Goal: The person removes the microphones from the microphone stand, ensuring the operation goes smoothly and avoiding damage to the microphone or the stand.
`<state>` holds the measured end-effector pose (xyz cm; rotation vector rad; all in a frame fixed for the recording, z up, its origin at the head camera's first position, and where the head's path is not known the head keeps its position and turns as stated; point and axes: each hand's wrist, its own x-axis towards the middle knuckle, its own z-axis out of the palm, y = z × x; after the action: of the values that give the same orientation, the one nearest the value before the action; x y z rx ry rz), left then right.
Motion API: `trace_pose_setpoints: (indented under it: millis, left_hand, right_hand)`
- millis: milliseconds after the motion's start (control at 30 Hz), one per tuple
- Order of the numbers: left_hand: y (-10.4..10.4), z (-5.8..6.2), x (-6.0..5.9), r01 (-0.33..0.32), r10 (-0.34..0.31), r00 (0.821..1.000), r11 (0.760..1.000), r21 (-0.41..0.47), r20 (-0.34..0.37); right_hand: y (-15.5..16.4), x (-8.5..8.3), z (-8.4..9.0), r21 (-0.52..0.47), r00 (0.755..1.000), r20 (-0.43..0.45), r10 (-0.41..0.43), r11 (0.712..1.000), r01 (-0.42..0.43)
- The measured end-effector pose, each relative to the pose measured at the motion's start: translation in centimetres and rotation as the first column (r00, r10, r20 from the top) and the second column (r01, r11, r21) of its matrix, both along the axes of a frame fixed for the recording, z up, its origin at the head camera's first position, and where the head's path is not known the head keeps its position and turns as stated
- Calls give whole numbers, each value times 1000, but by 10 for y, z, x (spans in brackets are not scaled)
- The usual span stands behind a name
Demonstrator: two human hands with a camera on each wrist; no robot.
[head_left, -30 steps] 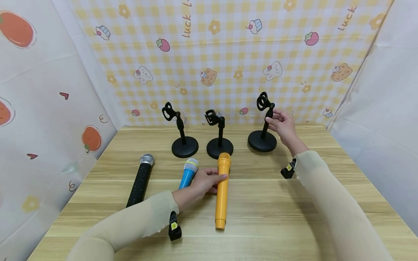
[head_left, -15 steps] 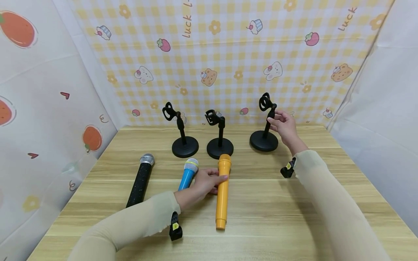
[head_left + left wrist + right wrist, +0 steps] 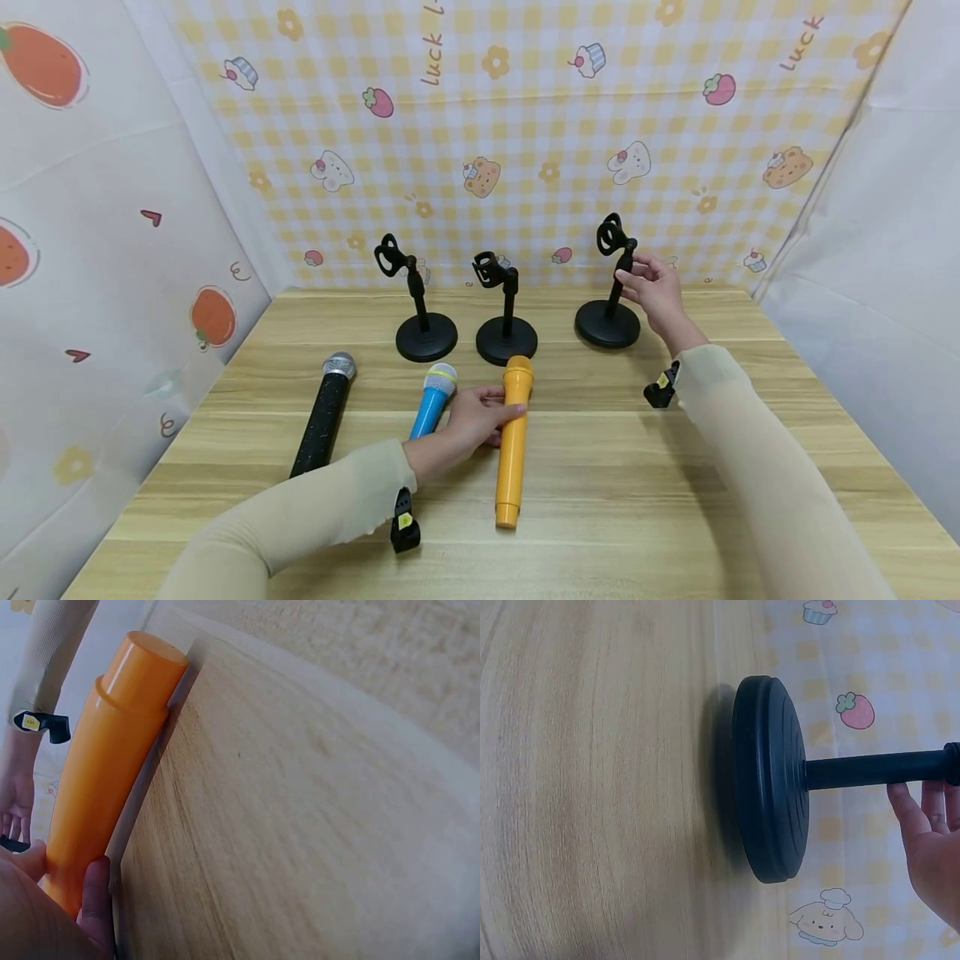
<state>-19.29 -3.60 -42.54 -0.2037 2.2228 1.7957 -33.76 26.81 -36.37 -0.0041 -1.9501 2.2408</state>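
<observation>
My left hand [image 3: 474,421] grips an orange microphone [image 3: 512,467] around its upper body, its head pointing to the back. In the left wrist view, the microphone's plain end [image 3: 146,675] lies close over the wooden surface; contact is unclear. At the back right, my right hand [image 3: 654,292] pinches the stem of a black microphone stand [image 3: 609,325], below its ring clip. The right wrist view shows that stand's round base [image 3: 769,780] with a shadow beside it; I cannot tell whether it touches the table. A blue microphone [image 3: 430,408] lies partly behind my left forearm.
Two more black stands, the left one [image 3: 426,337] and the middle one [image 3: 507,340], stand upright along the back. A black microphone [image 3: 324,421] with a silver head lies at left. Patterned cloth [image 3: 525,125] rises behind the wooden table [image 3: 600,500].
The right-hand stand has shifted slightly to the right with my right hand. The orange microphone's head has come slightly nearer to me, still in my left hand.
</observation>
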Motion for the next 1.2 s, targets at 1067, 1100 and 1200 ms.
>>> trace_pose_setpoints:
  millis: [1067,1100,1200]
  left_hand:
    - [3,0,2,18,-21,999,998,-59,-42]
    - [3,1,2,19,-22,999,998,-63,-42]
    - [3,2,2,22,-25,999,997,-75,-43]
  right_hand:
    - [0,-6,-7,24,1000,19,-3,1000,2]
    - [0,-6,-7,28,1000,19,-4,1000,4]
    - [0,-7,-8,39,1000,20,-6,999,6]
